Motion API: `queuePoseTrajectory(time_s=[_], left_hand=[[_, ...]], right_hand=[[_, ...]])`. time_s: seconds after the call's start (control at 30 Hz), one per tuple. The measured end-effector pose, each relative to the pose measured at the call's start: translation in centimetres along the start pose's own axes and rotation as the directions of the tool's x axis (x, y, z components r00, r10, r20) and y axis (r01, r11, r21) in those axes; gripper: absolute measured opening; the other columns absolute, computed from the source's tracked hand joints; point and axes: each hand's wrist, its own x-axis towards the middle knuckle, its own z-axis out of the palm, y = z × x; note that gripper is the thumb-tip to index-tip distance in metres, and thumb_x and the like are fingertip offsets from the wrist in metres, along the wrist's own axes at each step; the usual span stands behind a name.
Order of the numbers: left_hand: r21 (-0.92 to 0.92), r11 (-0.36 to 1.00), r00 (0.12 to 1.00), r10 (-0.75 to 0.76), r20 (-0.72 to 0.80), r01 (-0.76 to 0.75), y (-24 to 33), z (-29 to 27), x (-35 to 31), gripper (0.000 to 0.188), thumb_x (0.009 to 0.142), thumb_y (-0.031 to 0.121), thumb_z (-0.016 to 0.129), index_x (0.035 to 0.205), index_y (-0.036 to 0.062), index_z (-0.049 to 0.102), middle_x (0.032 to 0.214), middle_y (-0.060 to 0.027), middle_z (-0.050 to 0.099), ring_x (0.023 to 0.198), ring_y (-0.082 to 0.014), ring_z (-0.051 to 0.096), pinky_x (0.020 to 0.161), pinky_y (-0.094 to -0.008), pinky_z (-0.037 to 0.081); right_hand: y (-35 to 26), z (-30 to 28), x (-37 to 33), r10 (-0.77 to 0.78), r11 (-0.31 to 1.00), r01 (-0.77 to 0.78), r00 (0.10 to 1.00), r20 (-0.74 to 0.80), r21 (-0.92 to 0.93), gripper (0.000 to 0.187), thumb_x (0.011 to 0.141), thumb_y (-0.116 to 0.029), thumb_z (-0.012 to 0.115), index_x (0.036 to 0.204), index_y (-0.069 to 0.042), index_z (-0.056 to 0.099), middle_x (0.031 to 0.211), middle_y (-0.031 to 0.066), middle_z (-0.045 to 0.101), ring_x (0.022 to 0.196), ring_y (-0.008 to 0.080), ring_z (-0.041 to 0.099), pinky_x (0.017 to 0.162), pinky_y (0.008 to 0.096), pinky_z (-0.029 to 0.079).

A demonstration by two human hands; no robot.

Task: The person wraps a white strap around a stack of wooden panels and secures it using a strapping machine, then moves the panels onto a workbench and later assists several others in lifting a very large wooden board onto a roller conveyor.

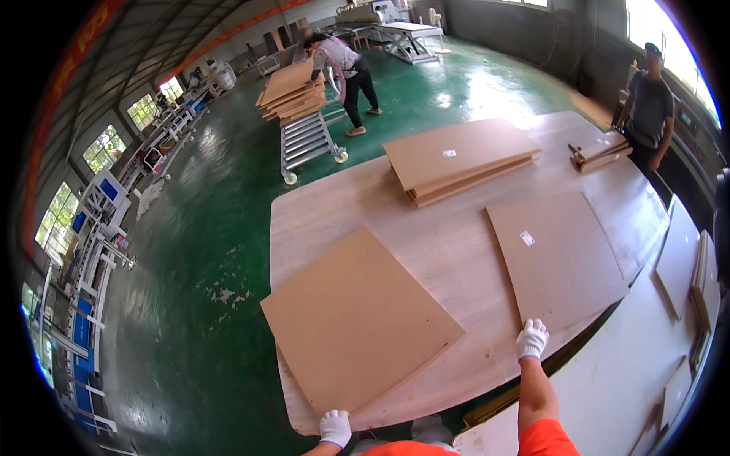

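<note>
My left hand (pixel 334 428), in a white knit glove, is closed at the near corner of a large square brown board (pixel 357 319). That board lies turned at an angle on the left part of the wooden table (pixel 449 232), its left corner reaching past the table edge. My right hand (pixel 532 340), gloved the same way, grips the near left corner of another brown board (pixel 559 254) with a small white label. Its thumb and the board's underside are hidden. A stack of brown boards (pixel 464 156), with a label on top, lies across the table's far side.
Narrow brown strips (pixel 601 152) lie at the table's far right, near a standing person (pixel 649 110). White panels (pixel 677 262) lean at right. Beyond the table, another person (pixel 346 68) bends over boards (pixel 293 87) on a roller cart (pixel 308 143). Machinery (pixel 91 289) lines the left wall.
</note>
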Motion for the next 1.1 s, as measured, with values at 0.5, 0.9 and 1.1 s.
queuePoseTrajectory(time_s=[0.5,0.9,1.1], left_hand=[[0.037,0.999,0.996,-0.004,0.09,0.001,-2.0,0.2,-0.8,0.017,0.085,0.024,0.061,0.098,0.0158,0.069,0.101,-0.0135,0.065,0.097,-0.0338,0.064,0.084,-0.0486,0.052],[0.14,0.988,0.983,-0.081,0.164,0.058,-3.7,-0.8,-1.6,0.017,0.086,0.02,0.059,0.1,0.0146,0.067,0.102,-0.0138,0.065,0.099,-0.0328,0.065,0.084,-0.047,0.054],[0.128,0.986,0.953,-0.141,0.268,0.109,-2.5,-3.5,-1.2,0.02,0.087,0.018,0.058,0.103,0.0112,0.067,0.105,-0.0152,0.066,0.101,-0.0331,0.067,0.083,-0.0476,0.056]], right_hand=[[10.6,1.8,-0.6,0.813,0.153,-0.626,0.52,0.263,0.765,0.051,0.084,-0.02,0.079,0.121,0.009,0.06,0.129,0.0242,0.06,0.112,0.0354,0.062,0.099,0.0438,0.05],[10.7,-2.3,-0.4,0.623,0.547,-0.643,0.741,0.252,0.536,0.118,0.069,-0.009,0.09,0.16,0.003,0.015,0.153,0.024,0.045,0.136,0.0319,0.051,0.114,0.0342,0.041],[15.0,0.8,0.7,0.591,0.075,-0.51,0.715,0.374,0.857,0.078,0.078,-0.009,0.084,0.145,-0.006,0.044,0.128,0.011,0.06,0.102,0.0308,0.062,0.074,0.0494,0.055]])
